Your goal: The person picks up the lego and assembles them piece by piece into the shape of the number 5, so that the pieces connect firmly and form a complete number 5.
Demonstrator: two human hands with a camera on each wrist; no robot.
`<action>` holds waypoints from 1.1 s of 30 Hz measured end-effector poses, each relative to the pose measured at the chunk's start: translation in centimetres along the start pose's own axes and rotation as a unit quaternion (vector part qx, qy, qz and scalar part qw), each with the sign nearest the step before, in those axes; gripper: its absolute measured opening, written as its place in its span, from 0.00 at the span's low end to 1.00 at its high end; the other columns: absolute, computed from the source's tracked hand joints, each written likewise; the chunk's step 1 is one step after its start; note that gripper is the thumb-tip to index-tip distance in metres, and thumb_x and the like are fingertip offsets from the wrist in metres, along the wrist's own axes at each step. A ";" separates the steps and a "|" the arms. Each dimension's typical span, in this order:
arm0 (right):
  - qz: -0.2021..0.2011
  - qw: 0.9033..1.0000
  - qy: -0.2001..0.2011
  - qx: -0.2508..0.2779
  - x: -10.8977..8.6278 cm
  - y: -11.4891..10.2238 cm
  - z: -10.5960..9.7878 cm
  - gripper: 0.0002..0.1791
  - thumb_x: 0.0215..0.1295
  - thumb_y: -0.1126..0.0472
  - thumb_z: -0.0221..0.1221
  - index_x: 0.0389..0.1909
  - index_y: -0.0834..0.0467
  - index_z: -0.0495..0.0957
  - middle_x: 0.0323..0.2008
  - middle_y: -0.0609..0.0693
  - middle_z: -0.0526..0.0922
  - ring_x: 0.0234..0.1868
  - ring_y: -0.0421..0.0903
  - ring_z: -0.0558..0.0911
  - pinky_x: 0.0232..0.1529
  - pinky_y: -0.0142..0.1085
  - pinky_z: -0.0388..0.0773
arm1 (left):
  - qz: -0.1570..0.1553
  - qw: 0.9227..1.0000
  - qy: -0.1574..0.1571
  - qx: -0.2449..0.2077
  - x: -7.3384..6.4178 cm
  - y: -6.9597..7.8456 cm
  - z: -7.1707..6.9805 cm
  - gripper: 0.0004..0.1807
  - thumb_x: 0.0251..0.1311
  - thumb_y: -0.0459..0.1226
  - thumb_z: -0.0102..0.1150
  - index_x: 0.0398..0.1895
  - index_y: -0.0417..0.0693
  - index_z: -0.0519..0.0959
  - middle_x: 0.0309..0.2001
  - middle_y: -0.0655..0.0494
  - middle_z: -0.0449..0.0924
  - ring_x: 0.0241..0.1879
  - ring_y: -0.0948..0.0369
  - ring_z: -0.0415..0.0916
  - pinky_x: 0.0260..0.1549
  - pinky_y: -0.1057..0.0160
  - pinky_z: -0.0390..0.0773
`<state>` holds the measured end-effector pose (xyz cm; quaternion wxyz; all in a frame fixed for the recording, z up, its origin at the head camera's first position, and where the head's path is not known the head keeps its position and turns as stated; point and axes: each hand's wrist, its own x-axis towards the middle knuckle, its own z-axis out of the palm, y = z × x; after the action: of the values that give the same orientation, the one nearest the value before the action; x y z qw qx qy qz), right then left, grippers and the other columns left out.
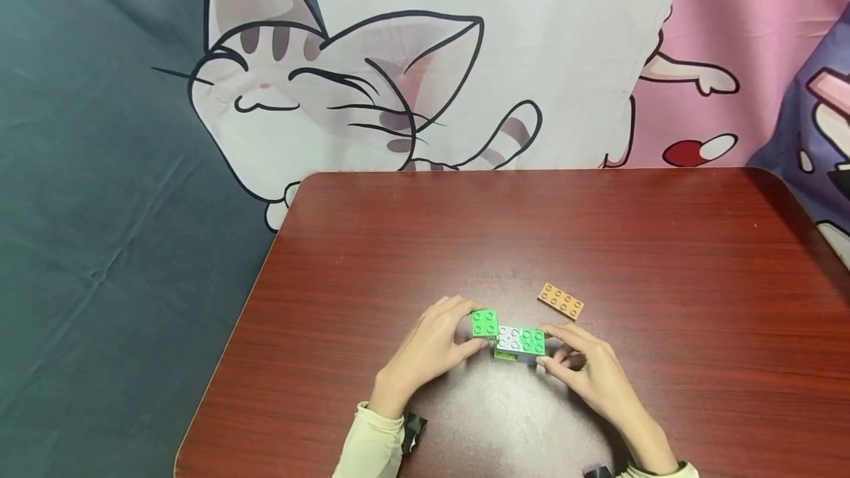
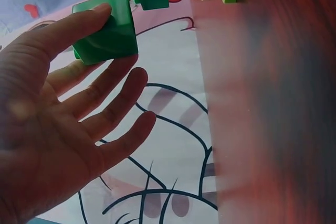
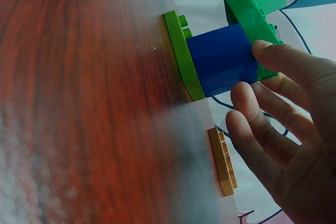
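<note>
My left hand (image 1: 425,345) pinches a square green toy brick (image 1: 485,323) between thumb and fingers, studs facing up. Just right of it stands a small stack of toy bricks. The stack has a long green brick (image 3: 252,24) on top, a blue brick (image 3: 223,61) under it and a lime green plate (image 3: 184,59) at the bottom, on the table. With thumb and fingertips, my right hand (image 1: 591,367) grips the stack's right end at the top green brick. The square brick sits at the stack's left end, raised off the table; whether they touch, I cannot tell.
A tan eight-stud plate (image 1: 561,301) lies on the brown table (image 1: 412,234), behind the stack and to its right. Past the table's far edge hangs a cloth with cartoon cats (image 1: 299,124). Dark straps circle both wrists.
</note>
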<state>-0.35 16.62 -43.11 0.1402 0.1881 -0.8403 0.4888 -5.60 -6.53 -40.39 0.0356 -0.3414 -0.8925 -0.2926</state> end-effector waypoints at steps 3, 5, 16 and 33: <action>0.001 1.000 0.000 0.000 0.0 0.0 0.0 0.23 0.32 0.77 0.65 0.37 0.66 0.75 0.29 0.51 0.77 0.19 0.38 0.74 0.20 0.25 0.73 | 0.003 1.000 0.002 -0.004 0.1 0.1 -0.1 0.20 0.43 0.45 0.63 0.43 0.53 0.73 0.39 0.66 0.73 0.38 0.68 0.67 0.41 0.70 0.66; 0.003 1.000 -0.002 -0.003 0.0 0.0 0.0 0.23 0.33 0.77 0.65 0.38 0.66 0.75 0.30 0.51 0.77 0.19 0.39 0.74 0.20 0.25 0.73 | 0.001 1.000 -0.001 -0.008 0.2 0.3 0.0 0.20 0.44 0.45 0.62 0.43 0.53 0.73 0.39 0.67 0.73 0.38 0.68 0.67 0.39 0.71 0.67; 0.010 1.000 -0.005 0.003 0.0 0.1 0.0 0.23 0.34 0.76 0.65 0.38 0.65 0.75 0.29 0.50 0.77 0.20 0.39 0.74 0.20 0.26 0.73 | 0.003 0.999 -0.032 -0.028 0.4 0.8 0.7 0.20 0.46 0.45 0.61 0.44 0.53 0.72 0.40 0.67 0.72 0.40 0.69 0.66 0.40 0.74 0.66; 0.016 1.000 -0.010 0.009 -0.1 0.3 0.0 0.23 0.35 0.76 0.65 0.39 0.66 0.75 0.30 0.51 0.76 0.20 0.39 0.75 0.20 0.27 0.73 | 0.009 0.994 -0.037 -0.101 0.8 0.6 1.7 0.21 0.47 0.44 0.60 0.47 0.55 0.70 0.39 0.67 0.71 0.39 0.72 0.68 0.36 0.72 0.70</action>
<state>-0.44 16.73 -43.37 0.1223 0.1811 -0.8402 0.4962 -5.60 -4.77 -41.33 -0.0298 -0.3616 -0.8560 -0.3684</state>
